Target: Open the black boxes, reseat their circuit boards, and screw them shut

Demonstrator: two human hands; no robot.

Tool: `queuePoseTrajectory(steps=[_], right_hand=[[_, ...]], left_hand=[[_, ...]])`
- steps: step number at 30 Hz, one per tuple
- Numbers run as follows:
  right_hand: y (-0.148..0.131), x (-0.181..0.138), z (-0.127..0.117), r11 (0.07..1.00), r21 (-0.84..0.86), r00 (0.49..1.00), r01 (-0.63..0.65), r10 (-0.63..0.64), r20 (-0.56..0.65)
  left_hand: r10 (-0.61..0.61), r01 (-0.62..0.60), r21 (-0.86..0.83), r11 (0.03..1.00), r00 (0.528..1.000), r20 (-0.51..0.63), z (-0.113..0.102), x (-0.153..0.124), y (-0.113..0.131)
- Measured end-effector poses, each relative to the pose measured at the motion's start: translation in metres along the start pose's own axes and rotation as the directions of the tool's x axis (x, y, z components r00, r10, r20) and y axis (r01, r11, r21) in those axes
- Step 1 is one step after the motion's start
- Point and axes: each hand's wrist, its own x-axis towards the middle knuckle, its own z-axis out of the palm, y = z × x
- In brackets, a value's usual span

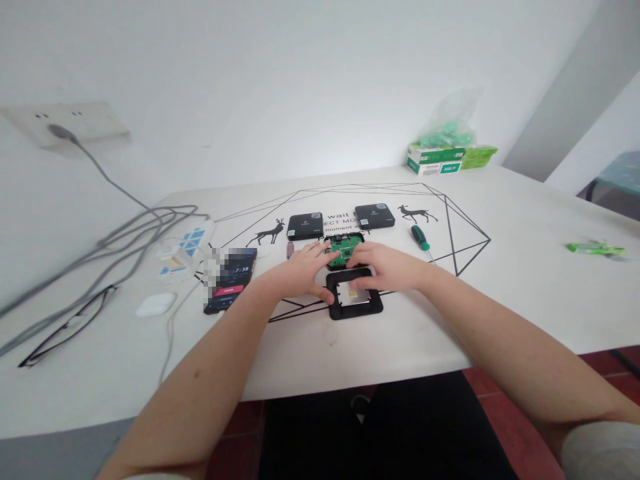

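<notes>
The desk (500, 280) carried the work. Both hands rested together over a black frame (355, 308) near its front edge. Just behind the frame lay a green circuit board (344, 251). The left hand (300, 272) touched the board's left edge, fingers spread. The right hand (387, 267) lay on the board's right edge and the frame's top. Neither hand was seen clamped shut. The board was judged light, stiff and fragile; holding it by the bare edges was advised. A screwdriver (420, 238) lay right of the frame.

We see two bare forearms entering from the lower frame, the left hand (300, 275) and right hand (387, 268) ungloved; pale grey sleeve (600, 450) at lower right.
</notes>
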Motion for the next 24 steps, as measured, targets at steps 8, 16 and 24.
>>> queuePoseTrajectory(steps=[8, 16, 24], right_hand=[[0.075, -0.023, -0.04, 0.461, -0.171, 0.491, -0.871, 0.787, -0.373], [0.104, -0.026, -0.043, 0.547, -0.02, 0.539, -0.837, 0.816, -0.209], [0.049, 0.002, -0.016, 0.372, 0.926, 0.733, -0.066, 0.648, -0.208]], left_hand=[[-0.3, 0.35, 0.19, 0.917, 0.921, -0.248, -0.008, -0.005, -0.021], [-0.397, 0.447, 0.179, 0.877, 0.882, -0.255, -0.008, -0.003, -0.015], [-0.324, 0.367, 0.174, 0.914, 0.917, -0.232, 0.008, 0.001, -0.018]])
